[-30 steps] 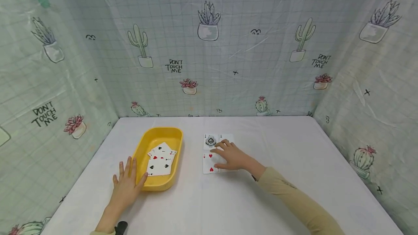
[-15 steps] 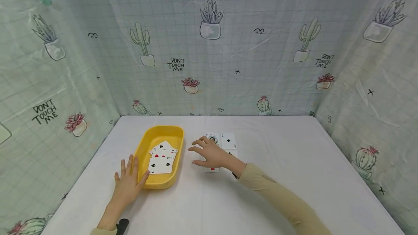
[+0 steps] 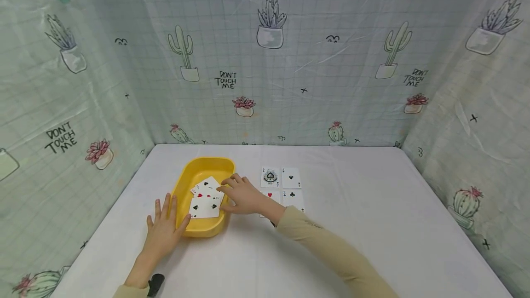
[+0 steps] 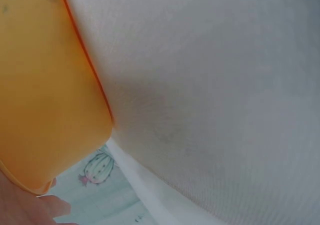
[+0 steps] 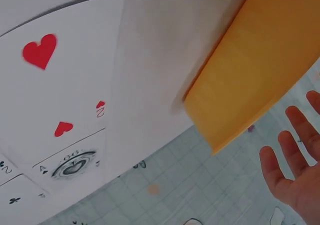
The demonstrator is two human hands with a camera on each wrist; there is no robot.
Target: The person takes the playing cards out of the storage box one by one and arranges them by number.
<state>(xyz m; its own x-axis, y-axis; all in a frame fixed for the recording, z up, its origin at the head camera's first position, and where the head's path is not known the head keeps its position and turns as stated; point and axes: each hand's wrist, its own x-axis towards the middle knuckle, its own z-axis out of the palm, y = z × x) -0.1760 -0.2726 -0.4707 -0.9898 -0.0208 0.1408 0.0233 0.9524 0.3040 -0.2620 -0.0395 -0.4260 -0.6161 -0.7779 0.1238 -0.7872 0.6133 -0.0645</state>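
A yellow tray on the left of the table holds several loose playing cards, a two of spades on top. My left hand rests with spread fingers on the tray's near left rim. Over the tray's right rim hovers my right hand, its fingers loosely bent above the cards and pinching nothing that shows. Right of the tray, cards lie face up in two rows: an ace of spades and ace of clubs behind, a two of hearts and two of clubs in front, partly behind my right arm.
The white table is bounded by a patterned cloth backdrop at the back and both sides. My right sleeve crosses the table's front middle. A black wrist strap is on my left wrist.
My right hand has moved left from the laid-out cards to the tray's right rim, uncovering the two aces. My left hand stays on the tray.
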